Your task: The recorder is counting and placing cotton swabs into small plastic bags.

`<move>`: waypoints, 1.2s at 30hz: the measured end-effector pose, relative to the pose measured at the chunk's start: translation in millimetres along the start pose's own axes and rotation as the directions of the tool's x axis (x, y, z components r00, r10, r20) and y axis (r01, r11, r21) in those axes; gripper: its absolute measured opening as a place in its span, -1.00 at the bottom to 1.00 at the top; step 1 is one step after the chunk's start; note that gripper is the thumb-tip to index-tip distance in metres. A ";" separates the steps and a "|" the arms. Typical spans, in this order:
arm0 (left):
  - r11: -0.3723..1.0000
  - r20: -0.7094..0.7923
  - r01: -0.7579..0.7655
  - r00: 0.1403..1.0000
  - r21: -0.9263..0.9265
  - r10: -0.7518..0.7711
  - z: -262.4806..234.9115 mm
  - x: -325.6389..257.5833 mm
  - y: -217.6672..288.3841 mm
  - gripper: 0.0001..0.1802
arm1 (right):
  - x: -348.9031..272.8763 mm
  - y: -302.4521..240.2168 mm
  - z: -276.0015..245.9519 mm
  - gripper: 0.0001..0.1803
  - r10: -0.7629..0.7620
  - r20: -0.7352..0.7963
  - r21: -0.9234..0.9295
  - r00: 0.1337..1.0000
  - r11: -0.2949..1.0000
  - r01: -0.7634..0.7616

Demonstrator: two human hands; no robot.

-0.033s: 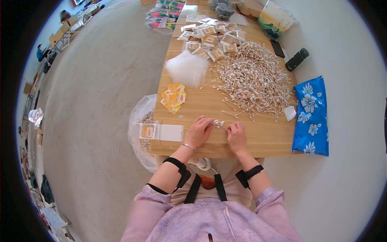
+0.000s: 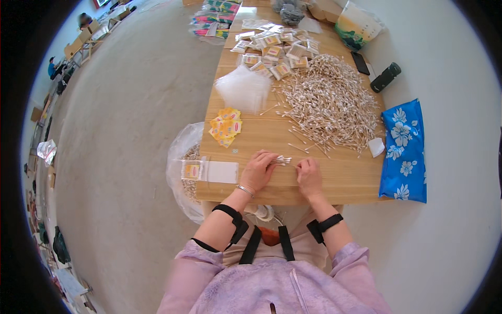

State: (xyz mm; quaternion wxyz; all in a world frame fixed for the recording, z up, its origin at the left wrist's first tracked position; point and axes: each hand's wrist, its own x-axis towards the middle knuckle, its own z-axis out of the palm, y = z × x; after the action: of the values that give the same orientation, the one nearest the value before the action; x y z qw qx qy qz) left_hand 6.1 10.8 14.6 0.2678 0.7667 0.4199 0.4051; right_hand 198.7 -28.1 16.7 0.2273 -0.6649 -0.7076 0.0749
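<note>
Near the front edge of the table my left hand [image 2: 257, 171] is closed round a small bundle of cotton swabs [image 2: 283, 160], their white tips pointing right. Just right of those tips, my right hand [image 2: 309, 175] is closed with its fingertips pinched; a thin pale bit shows there, too small to name. A large heap of loose cotton swabs [image 2: 334, 102] lies beyond both hands. Left of my left hand are a white card-like piece [image 2: 223, 172] and a clear holder of swabs with a yellow label [image 2: 192, 170] at the table's left edge.
Yellow printed cards [image 2: 226, 127], clear plastic bags [image 2: 241, 89] and filled swab packs [image 2: 272, 51] lie along the left and far side. A blue flowered pouch [image 2: 402, 152], a dark bottle [image 2: 385, 78] and a phone [image 2: 360, 63] border the right. A plastic sack [image 2: 178, 152] stands beside the table.
My right hand has shifted slightly right, away from the bundle's tips. My left hand and its swabs look unmoved.
</note>
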 end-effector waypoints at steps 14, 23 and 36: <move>0.683 -0.193 0.213 0.863 -0.698 -0.467 5.9 0.2 -32.0 -0.62 | 4.1 -47.6 7.3 -0.56 -0.152 0.096 -0.132 0.984 0.978 0.164; 0.604 -0.207 0.211 0.811 -0.769 -0.548 3.5 0.8 -31.3 -0.63 | 23.7 -58.1 37.7 -0.10 -0.191 0.313 -0.162 0.931 0.955 0.250; 0.742 -0.252 0.218 0.849 -0.634 -0.465 4.6 -0.6 -31.8 -0.68 | -7.7 -66.4 14.1 0.00 -0.192 0.361 -0.179 0.913 0.946 0.270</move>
State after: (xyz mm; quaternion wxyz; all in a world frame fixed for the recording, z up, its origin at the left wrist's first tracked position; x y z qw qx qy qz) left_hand -3.7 26.0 -12.0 0.4704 0.4567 0.4561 0.6018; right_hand 132.7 -39.9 29.6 0.0329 -0.5746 -0.8138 0.0799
